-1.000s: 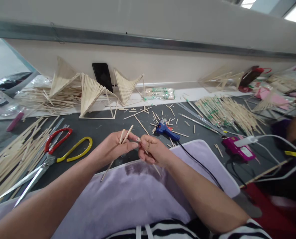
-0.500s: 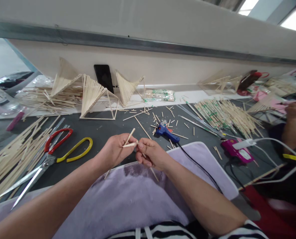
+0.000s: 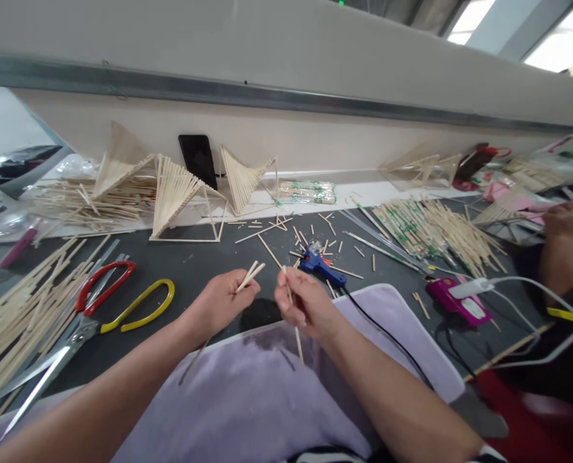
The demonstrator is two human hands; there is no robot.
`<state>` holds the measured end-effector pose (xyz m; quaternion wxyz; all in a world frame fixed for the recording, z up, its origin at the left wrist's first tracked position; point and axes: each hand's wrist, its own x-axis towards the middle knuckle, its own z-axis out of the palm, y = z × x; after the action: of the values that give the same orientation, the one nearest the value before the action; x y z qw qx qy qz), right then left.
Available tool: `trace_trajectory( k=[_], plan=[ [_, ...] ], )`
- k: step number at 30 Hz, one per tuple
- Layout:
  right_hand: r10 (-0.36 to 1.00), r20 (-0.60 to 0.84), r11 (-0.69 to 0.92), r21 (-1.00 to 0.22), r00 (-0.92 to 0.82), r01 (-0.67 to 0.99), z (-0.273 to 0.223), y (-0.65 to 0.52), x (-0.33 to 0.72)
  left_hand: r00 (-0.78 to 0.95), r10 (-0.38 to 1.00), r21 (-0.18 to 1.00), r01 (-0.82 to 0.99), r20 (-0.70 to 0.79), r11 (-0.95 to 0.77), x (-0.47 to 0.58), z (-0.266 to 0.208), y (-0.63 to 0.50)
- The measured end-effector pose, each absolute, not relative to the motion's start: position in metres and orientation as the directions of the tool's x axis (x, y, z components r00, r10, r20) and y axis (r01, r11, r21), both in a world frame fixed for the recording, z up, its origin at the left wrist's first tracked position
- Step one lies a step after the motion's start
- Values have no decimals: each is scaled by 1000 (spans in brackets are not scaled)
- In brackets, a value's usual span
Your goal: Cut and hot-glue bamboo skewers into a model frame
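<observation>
Wooden sticks (image 3: 249,276), likely light, stiff, snappable; best held mid-length. Left hand (image 3: 222,301) curled around a few, right hand (image 3: 308,301) pinching one.

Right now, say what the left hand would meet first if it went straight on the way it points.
Most likely the right hand or the thin stick it holds, across the gap; depth is unclear, so the left hand might pass over them.

The held sticks (image 3: 250,276) look like matt wood, the scissor blades (image 3: 51,374) shiny metal, the cloth (image 3: 247,411) softly napped.
</observation>
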<state>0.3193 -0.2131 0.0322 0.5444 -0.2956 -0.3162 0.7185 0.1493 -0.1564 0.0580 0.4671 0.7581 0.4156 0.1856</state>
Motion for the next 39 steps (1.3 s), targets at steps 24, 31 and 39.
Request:
trace_trajectory(
  k=[24, 31, 39],
  plan=[
    [960, -70, 123, -763, 271, -635, 33, -192, 365, 648, 752, 781, 529, -122, -330, 209, 57, -108],
    [992, -59, 15, -828, 113, -561, 29, -194, 349, 633, 767, 672, 523, 106, -525, 214, 59, -118],
    [970, -245, -226, -901, 5, -370, 26, -199, 331, 708, 581, 912, 255, -402, 320, 196, 62, -160]
  ],
)
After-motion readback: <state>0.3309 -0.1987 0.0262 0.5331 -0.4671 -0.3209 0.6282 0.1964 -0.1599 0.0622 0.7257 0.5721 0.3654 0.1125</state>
